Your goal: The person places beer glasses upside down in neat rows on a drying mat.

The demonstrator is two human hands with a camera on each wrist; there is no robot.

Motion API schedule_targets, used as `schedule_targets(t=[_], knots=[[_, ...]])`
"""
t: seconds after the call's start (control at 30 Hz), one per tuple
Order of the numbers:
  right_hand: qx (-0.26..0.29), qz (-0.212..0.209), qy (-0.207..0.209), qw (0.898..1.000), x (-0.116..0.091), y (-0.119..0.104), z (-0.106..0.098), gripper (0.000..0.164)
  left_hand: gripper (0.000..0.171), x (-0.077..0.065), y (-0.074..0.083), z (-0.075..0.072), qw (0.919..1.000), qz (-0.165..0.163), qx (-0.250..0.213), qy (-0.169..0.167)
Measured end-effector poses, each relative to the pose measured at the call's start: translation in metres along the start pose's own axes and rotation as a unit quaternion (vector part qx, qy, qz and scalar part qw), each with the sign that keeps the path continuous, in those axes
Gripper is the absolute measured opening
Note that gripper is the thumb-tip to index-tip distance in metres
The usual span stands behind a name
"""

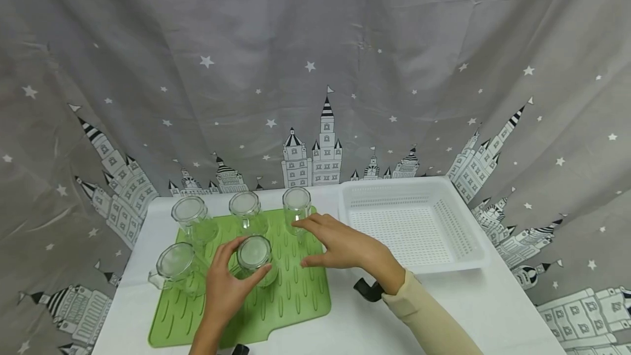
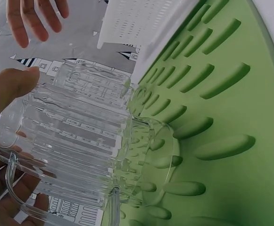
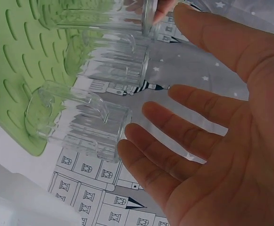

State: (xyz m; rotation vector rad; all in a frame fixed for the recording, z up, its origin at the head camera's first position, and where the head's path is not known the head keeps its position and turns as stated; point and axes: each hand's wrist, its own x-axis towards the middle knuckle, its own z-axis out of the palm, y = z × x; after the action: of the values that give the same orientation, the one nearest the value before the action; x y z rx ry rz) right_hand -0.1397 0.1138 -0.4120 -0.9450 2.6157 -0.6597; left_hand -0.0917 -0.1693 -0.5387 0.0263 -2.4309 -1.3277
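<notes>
Several clear glass mugs stand upside down on a green ribbed drying mat (image 1: 296, 305). My left hand (image 1: 224, 284) curls its thumb and fingers around the front-middle glass mug (image 1: 254, 252), near its upturned base. In the left wrist view that ribbed mug (image 2: 75, 127) shows its handle, its rim end close over the mat. My right hand (image 1: 345, 242) is spread with nothing in it, beside the back right mug (image 1: 297, 201). From the right wrist, the extended fingers (image 3: 151, 174) reach close to the base of this mug (image 3: 92, 125).
A white perforated plastic basket (image 1: 414, 267) sits right of the mat on the white tabletop (image 1: 355, 322). Two mugs, one at back left (image 1: 189, 212) and one at front left (image 1: 176, 262), flank a back-middle mug (image 1: 245, 204). A grey castle-print curtain (image 1: 315, 26) hangs behind.
</notes>
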Motion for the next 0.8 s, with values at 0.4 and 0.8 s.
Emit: schedule_targets(t=[0.4, 0.8], knots=[[0.007, 0.003, -0.002, 1.000, 0.0011, 0.0015, 0.0033, 0.080, 0.088, 0.0015, -0.0003, -0.0002, 0.9992, -0.014, 0.012, -0.036], [0.003, -0.001, 0.030, 1.000, -0.0054, 0.0058, 0.0033, 0.077, 0.091, 0.0001, 0.0084, -0.0085, 0.9980, -0.014, 0.025, -0.056]])
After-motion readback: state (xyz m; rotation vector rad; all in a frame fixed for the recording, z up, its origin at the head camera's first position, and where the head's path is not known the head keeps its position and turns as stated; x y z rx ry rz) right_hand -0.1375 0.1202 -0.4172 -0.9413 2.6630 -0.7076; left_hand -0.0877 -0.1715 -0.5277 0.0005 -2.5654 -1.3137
